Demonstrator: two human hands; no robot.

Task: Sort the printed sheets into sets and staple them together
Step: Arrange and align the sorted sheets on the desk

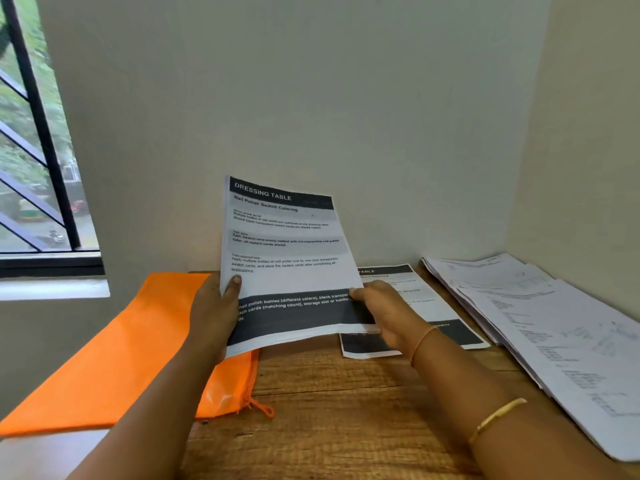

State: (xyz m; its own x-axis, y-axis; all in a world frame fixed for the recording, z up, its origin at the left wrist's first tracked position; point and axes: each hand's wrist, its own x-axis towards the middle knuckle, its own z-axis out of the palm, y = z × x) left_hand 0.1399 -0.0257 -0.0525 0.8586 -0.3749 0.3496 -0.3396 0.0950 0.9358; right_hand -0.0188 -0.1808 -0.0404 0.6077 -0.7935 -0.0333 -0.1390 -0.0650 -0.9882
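The person holds a stack of printed sheets (pixel 287 258) tilted up above the wooden counter (pixel 329 410), top page headed "DRESSING TABLE". The left hand (pixel 213 313) grips its lower left edge with the thumb on the front, and the right hand (pixel 384 310) pinches the lower right edge the same way. An orange zip pouch (pixel 114 358) lies on the counter's left side, partly under the stack's lower corner. A single printed sheet (pixel 433 306) of the same layout lies flat just behind the right hand, and farther right, by the side wall, a loose pile of papers (pixel 554 323) is spread along the counter.
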